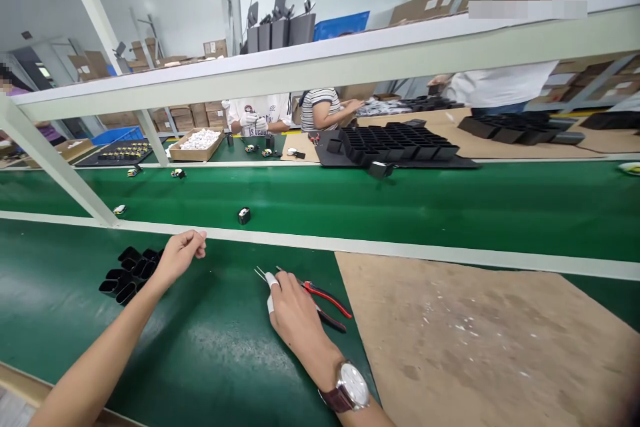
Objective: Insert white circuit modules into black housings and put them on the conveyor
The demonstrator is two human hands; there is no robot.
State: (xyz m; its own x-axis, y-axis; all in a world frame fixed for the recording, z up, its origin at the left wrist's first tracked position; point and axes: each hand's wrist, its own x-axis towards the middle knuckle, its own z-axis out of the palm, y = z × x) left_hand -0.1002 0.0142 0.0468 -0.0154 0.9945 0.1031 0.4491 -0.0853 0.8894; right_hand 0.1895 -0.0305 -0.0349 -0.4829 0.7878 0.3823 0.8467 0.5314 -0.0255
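My left hand (183,255) is closed in a loose fist above the near bench, just short of the white rail. Its curled fingers hide whatever they may hold. Beneath and left of that forearm stand several black plastic housings (131,272) in a cluster. My right hand (295,303), wearing white finger covers and a watch on the wrist, rests low over the bench. From its fingers jut the two thin prongs of tweezers (261,273). Pliers (327,299) with red and black handles lie beside and partly beneath this hand.
A brown board (480,340) with white scraps covers the right bench. Beyond the rail (300,239), a green conveyor (450,207) carries a small black part (244,215) and other pieces. A shelf beam (320,73) crosses above. Co-workers sit opposite near black housings (395,141).
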